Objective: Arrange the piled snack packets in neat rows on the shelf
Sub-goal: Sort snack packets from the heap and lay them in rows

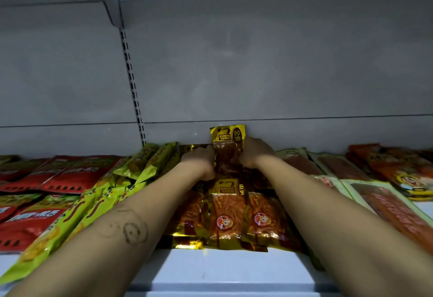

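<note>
Two hands hold one gold foil snack packet [226, 149] upright at the back of the white metal shelf [222, 271].
The left hand [199, 161] and right hand [255, 153] grip its side edges, fingers curled onto the foil. It stands at 12 o'clock from the flat row of gold packets [234, 219]. Green-yellow crinkled packets [140, 167] lie at 9 o'clock, clear-fronted orange packets [384, 205] at 3 o'clock.

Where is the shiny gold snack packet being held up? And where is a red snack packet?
Shiny gold snack packet [227, 146]: head view, its middle, below the label.
Red snack packet [77, 175]: head view, front of one lying left.
</note>
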{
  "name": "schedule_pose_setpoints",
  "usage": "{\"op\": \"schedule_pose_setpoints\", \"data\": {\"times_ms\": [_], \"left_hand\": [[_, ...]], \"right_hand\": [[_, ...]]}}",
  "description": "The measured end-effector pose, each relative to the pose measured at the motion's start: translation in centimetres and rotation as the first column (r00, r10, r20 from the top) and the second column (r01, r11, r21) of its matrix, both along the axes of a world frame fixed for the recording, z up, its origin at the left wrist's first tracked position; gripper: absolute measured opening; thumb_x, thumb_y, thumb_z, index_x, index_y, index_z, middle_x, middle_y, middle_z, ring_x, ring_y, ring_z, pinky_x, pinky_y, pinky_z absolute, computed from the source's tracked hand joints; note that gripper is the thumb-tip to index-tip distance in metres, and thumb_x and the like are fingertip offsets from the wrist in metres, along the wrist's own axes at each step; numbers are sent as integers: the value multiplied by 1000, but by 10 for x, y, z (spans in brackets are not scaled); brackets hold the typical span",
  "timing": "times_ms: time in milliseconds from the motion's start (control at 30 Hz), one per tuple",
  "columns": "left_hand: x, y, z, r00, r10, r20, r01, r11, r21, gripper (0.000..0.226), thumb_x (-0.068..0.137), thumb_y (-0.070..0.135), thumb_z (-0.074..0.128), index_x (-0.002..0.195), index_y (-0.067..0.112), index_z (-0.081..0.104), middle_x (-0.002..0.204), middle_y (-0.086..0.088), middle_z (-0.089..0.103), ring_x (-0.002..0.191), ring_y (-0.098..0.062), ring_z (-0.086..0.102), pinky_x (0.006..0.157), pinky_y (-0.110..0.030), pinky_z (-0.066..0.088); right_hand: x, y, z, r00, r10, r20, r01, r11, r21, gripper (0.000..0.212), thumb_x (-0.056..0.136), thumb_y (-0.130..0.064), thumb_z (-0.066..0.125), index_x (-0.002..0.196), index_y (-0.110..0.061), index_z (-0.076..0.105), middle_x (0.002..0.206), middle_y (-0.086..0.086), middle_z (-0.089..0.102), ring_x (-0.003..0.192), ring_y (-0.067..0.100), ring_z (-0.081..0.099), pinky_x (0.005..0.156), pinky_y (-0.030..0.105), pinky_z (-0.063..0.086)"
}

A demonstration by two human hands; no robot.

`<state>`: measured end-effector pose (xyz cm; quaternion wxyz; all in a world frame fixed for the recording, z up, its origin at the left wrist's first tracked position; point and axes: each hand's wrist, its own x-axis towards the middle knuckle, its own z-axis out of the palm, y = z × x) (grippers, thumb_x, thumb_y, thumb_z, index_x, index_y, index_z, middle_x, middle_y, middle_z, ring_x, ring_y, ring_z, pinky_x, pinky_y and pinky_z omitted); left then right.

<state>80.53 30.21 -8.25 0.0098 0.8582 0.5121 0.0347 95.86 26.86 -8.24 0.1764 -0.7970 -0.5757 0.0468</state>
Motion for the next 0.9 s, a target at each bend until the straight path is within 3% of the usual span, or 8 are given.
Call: {"op": "schedule_pose_setpoints", "data": {"times_ms": [133,167,233,333,433,600,767,900], "left_hand": [[-3,-2,11,968,-187,-168,204,975,91,77,88,55,64,153,30,31,150,-7,40,134,-32,44,104,-43,44],[-4,-3,12,957,-220,-187,238,968,76,74,89,57,61,152,32,31,151,-6,41,133,-31,45,103,-41,44],[-3,-3,11,944,-234,-233,247,969,29,68,94,53,57,152,30,32,149,-6,46,131,-31,48,98,-37,46],[-1,-1,7,936,-204,-286,197,979,-52,66,98,47,53,155,27,25,144,-9,50,126,-31,52,91,-38,47],[0,1,3,937,-187,-295,161,981,-109,70,101,46,49,158,31,12,142,-10,52,121,-30,55,82,-34,45],[1,3,0,945,-191,-266,146,973,-179,72,103,21,46,158,35,2,147,-14,46,113,-29,58,71,-30,44],[-2,6,3,955,-198,-222,184,979,-83,64,99,22,52,155,34,25,152,-7,43,133,-30,48,95,-36,48],[-10,11,10,977,-170,-132,164,985,-54,40,100,36,50,139,26,52,137,-5,58,122,-28,56,93,-35,49]], "right_hand": [[2,-2,5,976,3,216,-14,999,50,86,79,-47,76,148,-17,35,139,12,47,127,33,49,99,41,44],[0,-3,7,951,64,304,-86,994,60,86,81,-43,75,152,-23,30,142,12,44,130,33,45,103,42,39],[-4,-1,9,883,216,417,-230,973,-17,61,89,-34,67,145,-32,43,141,7,48,131,29,43,105,41,33],[-6,4,5,884,301,358,-249,951,-183,36,96,-31,56,132,-30,59,131,4,58,123,26,52,97,37,39],[-3,8,-1,915,316,249,-264,939,-220,37,97,-28,54,134,-31,59,129,4,60,115,27,56,88,34,47],[-2,13,-11,933,311,178,-258,928,-267,40,101,-19,46,140,-27,54,135,7,57,117,26,56,88,32,49],[-4,14,-8,936,299,184,-244,931,-272,43,99,-17,46,140,-24,51,135,8,56,121,30,54,96,39,49],[-3,12,-3,945,270,187,-223,945,-238,36,96,-22,51,131,-26,59,125,6,60,113,29,57,89,36,48]]}}
